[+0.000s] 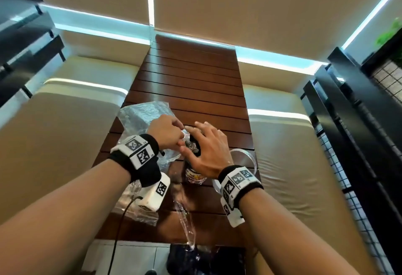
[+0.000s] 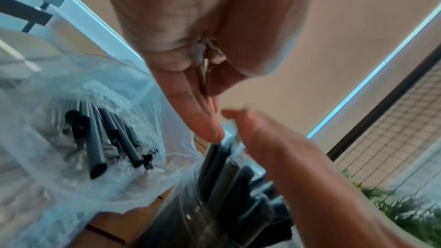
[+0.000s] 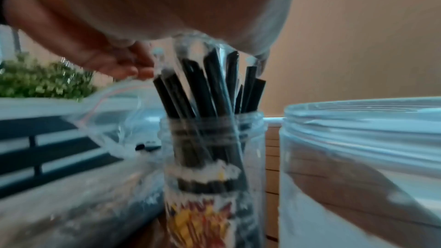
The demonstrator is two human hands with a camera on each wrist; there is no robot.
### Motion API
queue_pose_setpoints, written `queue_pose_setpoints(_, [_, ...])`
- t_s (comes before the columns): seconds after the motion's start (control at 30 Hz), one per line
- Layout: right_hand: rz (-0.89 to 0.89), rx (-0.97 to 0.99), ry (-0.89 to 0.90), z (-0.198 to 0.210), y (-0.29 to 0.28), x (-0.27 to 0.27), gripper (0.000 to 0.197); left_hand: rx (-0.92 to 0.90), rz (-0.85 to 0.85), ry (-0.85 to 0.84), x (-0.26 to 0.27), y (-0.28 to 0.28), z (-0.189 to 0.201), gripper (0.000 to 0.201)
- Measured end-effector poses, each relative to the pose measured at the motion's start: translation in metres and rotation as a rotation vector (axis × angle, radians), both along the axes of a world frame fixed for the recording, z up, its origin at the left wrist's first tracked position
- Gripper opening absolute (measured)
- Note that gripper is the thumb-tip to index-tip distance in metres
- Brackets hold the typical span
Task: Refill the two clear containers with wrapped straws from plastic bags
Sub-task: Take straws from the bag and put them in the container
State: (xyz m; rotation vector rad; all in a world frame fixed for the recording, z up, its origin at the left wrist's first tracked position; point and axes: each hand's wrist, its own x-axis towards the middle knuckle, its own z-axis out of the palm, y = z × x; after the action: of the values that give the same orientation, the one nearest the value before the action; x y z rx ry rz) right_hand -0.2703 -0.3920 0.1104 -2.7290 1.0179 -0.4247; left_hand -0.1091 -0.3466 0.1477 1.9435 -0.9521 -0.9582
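Observation:
A labelled clear jar (image 1: 195,178) stands near the table's front, with black wrapped straws (image 3: 207,86) upright in it. My right hand (image 1: 196,142) hovers over the straw tops with its fingers spread, and the palm (image 3: 179,7) touches the wrapper tips. My left hand (image 1: 181,136) comes in from the left with curled fingers (image 3: 140,71) and pinches the clear wrapper at the straw tops (image 2: 226,139). A second clear container (image 1: 247,157) stands empty just right of the jar. A plastic bag (image 1: 141,113) with more black straws (image 2: 95,139) lies to the left.
The jar and bag sit on a narrow slatted wooden table (image 1: 195,83) between two beige cushions (image 1: 54,144). More crumpled clear plastic (image 1: 185,216) trails over the table's front edge. Black railings (image 1: 348,122) and a plant (image 1: 389,33) stand to the right.

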Motion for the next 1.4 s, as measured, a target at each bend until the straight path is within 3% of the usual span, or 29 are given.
queue_pose_setpoints(0.1, [-0.054, -0.044, -0.053, -0.005, -0.003, -0.003, 0.045, -0.001, -0.006, -0.080, 0.006, 0.001, 0.001, 0.020])
queue_pose_setpoints(0.27, [-0.066, -0.144, -0.109, -0.002, -0.010, 0.015, 0.052, -0.020, -0.058, -0.499, 0.007, 0.004, 0.006, 0.013])
queue_pose_setpoints(0.37, [-0.069, -0.135, -0.129, -0.009, -0.004, 0.018, 0.035, -0.013, -0.067, -0.552, 0.007, 0.007, 0.006, 0.011])
queue_pose_setpoints(0.57, [-0.079, -0.107, -0.023, -0.018, 0.002, 0.005, 0.054, 0.022, -0.040, -0.628, 0.020, 0.012, 0.004, 0.014])
queue_pose_setpoints(0.6, [-0.073, -0.109, -0.014, -0.019, 0.002, 0.005, 0.055, 0.023, -0.022, -0.653, 0.022, 0.013, 0.002, 0.023])
queue_pose_setpoints(0.7, [-0.003, -0.161, 0.049, -0.020, 0.002, 0.003, 0.059, 0.111, -0.129, -0.732, 0.028, 0.018, -0.003, 0.075])
queue_pose_setpoints(0.77, [0.028, -0.198, 0.050, -0.017, -0.004, 0.004, 0.053, 0.208, -0.245, -0.827, 0.032, 0.022, -0.007, 0.085])
queue_pose_setpoints(0.87, [0.020, -0.202, 0.087, -0.008, -0.016, 0.006, 0.049, 0.208, -0.170, -0.873, 0.039, 0.023, -0.010, 0.046])
queue_pose_setpoints(0.97, [0.000, -0.252, 0.202, 0.002, -0.020, 0.009, 0.066, 0.109, -0.028, -0.772, 0.048, 0.024, -0.006, 0.013])
queue_pose_setpoints(1.07, [0.024, -0.360, 0.122, 0.020, -0.006, 0.019, 0.063, 0.026, 0.032, -0.702, 0.055, 0.023, 0.000, 0.006])
queue_pose_setpoints(1.13, [0.120, -0.401, 0.031, 0.027, 0.011, 0.035, 0.033, -0.017, 0.050, -0.694, 0.058, 0.022, 0.005, 0.004])
queue_pose_setpoints(1.2, [0.223, -0.244, 0.054, 0.027, 0.027, 0.059, 0.012, -0.049, 0.059, -0.679, 0.058, 0.023, 0.011, 0.003])
queue_pose_setpoints(1.27, [0.216, -0.013, 0.180, 0.023, 0.036, 0.084, 0.011, -0.072, 0.061, -0.666, 0.058, 0.024, 0.015, 0.002])
queue_pose_setpoints(1.4, [0.083, 0.234, 0.217, -0.011, 0.026, 0.126, 0.014, -0.093, 0.043, -0.648, 0.059, 0.030, 0.017, 0.005])
